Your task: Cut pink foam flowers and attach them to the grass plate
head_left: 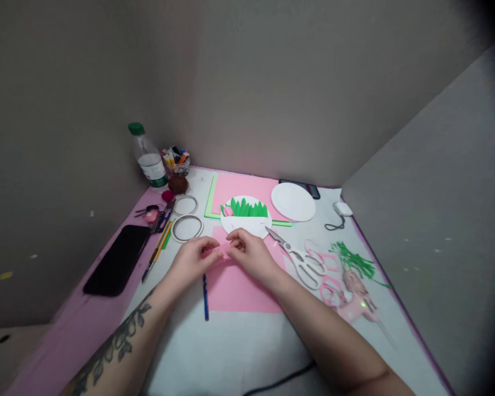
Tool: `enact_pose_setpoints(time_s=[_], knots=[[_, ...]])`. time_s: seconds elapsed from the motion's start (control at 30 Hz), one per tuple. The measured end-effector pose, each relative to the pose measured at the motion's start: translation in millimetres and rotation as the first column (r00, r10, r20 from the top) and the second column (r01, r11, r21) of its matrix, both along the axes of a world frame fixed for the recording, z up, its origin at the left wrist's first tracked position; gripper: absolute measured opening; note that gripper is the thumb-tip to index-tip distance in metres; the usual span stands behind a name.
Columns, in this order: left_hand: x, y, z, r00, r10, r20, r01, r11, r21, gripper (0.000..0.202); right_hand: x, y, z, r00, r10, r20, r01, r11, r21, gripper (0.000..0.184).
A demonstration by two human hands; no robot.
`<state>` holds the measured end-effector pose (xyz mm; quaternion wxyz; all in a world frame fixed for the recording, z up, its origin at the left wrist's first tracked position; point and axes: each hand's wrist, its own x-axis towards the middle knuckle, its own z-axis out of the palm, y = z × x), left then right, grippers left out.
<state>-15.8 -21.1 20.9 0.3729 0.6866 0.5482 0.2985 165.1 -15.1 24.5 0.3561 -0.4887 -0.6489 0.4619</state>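
Left hand: your left hand (pixel 193 259) pinches the pink paper piece (pixel 221 251).
Right hand: your right hand (pixel 251 253) grips its other end.
Scissors: scissors (pixel 299 258) just right.

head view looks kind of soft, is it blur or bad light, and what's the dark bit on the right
Head view: dim, even light with faint shadows; dark vignette down the right edge; wide-angle bend in the walls; the left hand and right hand are slightly soft, so the pink paper piece they pinch is hard to resolve.
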Motion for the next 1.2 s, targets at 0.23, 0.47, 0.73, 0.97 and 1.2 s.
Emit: enact_pose_setpoints(time_s=[0.23, 0.47, 0.73, 0.97, 1.2], knots=[[4, -5, 6.0, 0.999, -0.006, 0.034, 0.011, 0.991, -0.132, 0.031, -3, -3, 0.4, 1.0, -0.003, 0.019, 0.003, 1.0, 0.024, 0.022], [3, -4, 10.0, 0.984, 0.107, 0.144, -0.077, 0.977, -0.2, 0.028, -2, 1, -1.9, 0.989, -0.039, -0.145, 0.023, 0.994, -0.111, 0.016], [0, -1, 2.4, 0.953, 0.123, 0.275, -0.05, 0.965, -0.257, 0.032, -1, 6, -5.0, 0.968, -0.123, -0.22, 0.103, 0.99, -0.098, 0.008], [1, -1, 2.1, 0.938, 0.21, 0.276, -0.134, 0.953, -0.271, 0.024, -2, 6, -8.2, 0.975, -0.172, -0.139, 0.169, 0.985, -0.032, 0.005], [-1, -9, 5.8, 0.966, 0.161, -0.204, -0.112, 0.967, 0.229, 0.02, -10, 3, -21.9, 0.968, -0.068, -0.243, 0.056, 0.997, -0.054, 0.029]])
